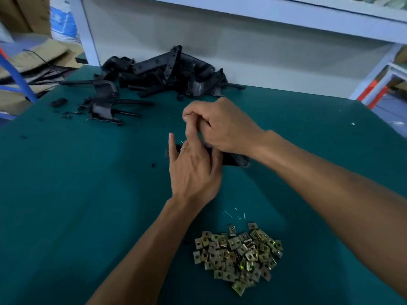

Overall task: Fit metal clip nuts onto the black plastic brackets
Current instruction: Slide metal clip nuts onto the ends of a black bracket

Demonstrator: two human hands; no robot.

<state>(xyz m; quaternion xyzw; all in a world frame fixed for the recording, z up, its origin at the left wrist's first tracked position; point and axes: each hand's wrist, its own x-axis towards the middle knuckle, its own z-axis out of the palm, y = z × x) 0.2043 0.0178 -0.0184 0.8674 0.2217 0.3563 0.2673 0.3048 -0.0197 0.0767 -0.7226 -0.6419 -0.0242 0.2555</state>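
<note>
Fingers of the right hand [222,126] curl tightly at centre frame, fingertips pinched together on something too small and hidden to identify, probably a clip nut. Below it, the left hand [193,170] holds a black plastic bracket [233,159] against the green table mat [77,205]; its little finger stands straight, its other fingers wrap the part, and a ring shows on one. Only the bracket's right end is visible. To seat a nut well, the bracket should be held steady and the clip pushed squarely along its edge, judged from the grip. Loose brass-coloured clip nuts [239,257] lie heaped at 5 o'clock, near the forearms. Unfitted black brackets [163,73] are piled at 11 to 12 o'clock against a white bench panel [242,42]. Cardboard boxes [24,14] stand at 10 o'clock beyond the mat.
</note>
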